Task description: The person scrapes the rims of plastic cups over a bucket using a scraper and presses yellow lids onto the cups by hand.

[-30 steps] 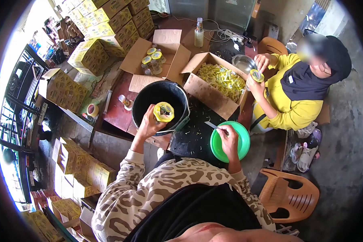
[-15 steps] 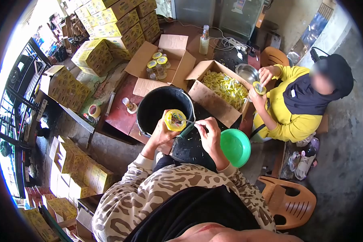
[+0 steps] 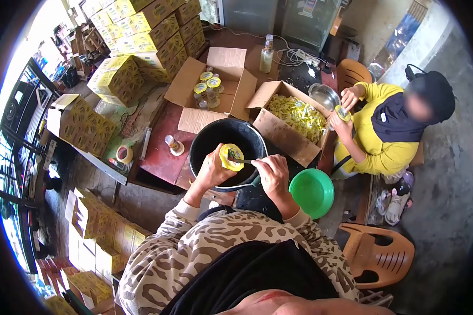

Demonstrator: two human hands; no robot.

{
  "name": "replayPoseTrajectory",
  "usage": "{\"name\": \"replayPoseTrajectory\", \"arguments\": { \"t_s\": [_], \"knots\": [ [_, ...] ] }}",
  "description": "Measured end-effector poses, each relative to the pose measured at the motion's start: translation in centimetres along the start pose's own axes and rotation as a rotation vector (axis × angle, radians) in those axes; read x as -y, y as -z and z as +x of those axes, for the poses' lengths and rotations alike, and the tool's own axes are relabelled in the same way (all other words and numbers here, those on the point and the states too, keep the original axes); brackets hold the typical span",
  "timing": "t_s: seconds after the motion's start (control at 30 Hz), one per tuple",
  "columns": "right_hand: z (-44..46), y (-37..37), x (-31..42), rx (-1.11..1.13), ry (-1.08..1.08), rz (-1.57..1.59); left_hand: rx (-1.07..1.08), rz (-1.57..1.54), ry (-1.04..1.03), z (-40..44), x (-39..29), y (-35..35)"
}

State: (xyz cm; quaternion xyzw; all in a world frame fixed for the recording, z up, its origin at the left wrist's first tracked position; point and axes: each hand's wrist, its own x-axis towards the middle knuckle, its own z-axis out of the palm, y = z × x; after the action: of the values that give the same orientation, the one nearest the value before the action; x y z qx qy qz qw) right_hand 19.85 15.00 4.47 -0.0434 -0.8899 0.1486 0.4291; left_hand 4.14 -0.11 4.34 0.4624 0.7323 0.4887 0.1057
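My left hand (image 3: 210, 170) is closed around a plastic cup (image 3: 231, 157) with a yellow-rimmed film lid, which is tilted toward me. In my right hand (image 3: 274, 176) is a thin, dark, knife-like blade (image 3: 244, 161), pinched between thumb and fingers. Its tip reaches the middle of the lid; whether it goes through the film I cannot tell. Both hands are over the near side of a black bucket (image 3: 207, 139), whose inside is dark. A green basin (image 3: 311, 193) lies just right of my right hand.
An open carton (image 3: 236, 97) holds several lidded cups. Another carton (image 3: 286, 137) is full of yellow-and-clear strips. A co-worker in yellow (image 3: 391, 123) handles a similar cup at the right. Stacked cartons (image 3: 157, 37) stand at the back left, and an orange chair (image 3: 381, 254) at the lower right.
My view has shifted slightly. My right hand has risen a little, and the blade now lies flatter across the lid. The cup stays in my left hand.
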Motion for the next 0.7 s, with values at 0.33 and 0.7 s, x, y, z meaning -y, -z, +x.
{"name": "replayPoseTrajectory", "arguments": {
  "t_s": [0.33,0.7],
  "knots": [
    [0.5,-2.4,2.1,0.060,0.059,-0.205,0.263,-0.181,0.057,2.2,2.8,3.1],
    [1.1,-5.0,3.4,0.079,-0.101,-0.150,0.511,-0.443,0.200,3.8,7.4,4.2]
  ]
}}
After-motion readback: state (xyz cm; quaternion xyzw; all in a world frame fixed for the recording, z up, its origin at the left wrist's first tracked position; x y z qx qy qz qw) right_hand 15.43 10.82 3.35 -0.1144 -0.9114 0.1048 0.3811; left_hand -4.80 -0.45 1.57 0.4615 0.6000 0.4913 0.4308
